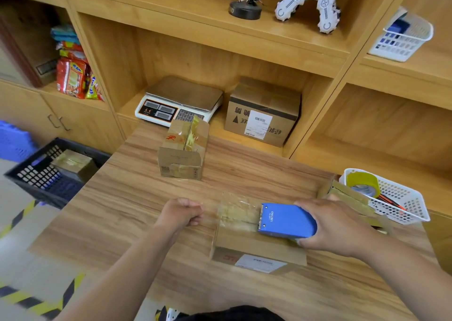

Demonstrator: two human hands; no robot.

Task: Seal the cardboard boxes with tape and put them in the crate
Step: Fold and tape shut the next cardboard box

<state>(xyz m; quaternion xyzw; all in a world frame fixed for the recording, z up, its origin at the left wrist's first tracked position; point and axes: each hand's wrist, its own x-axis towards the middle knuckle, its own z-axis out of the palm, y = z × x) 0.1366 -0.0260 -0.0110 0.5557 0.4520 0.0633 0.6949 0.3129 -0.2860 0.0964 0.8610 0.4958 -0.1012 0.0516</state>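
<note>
Off the table's point(122, 222) left edge, the crate point(36, 174) holds a sealed box point(73, 161), within easy reach. Near the front edge, the left hand point(181, 214) is curled and seems to pinch the tape point(234, 213) end, likely to keep it taut. The right hand point(335, 227) grips the tape dispenser point(287, 220), pressed onto the box point(256, 249) along its top seam.
</note>
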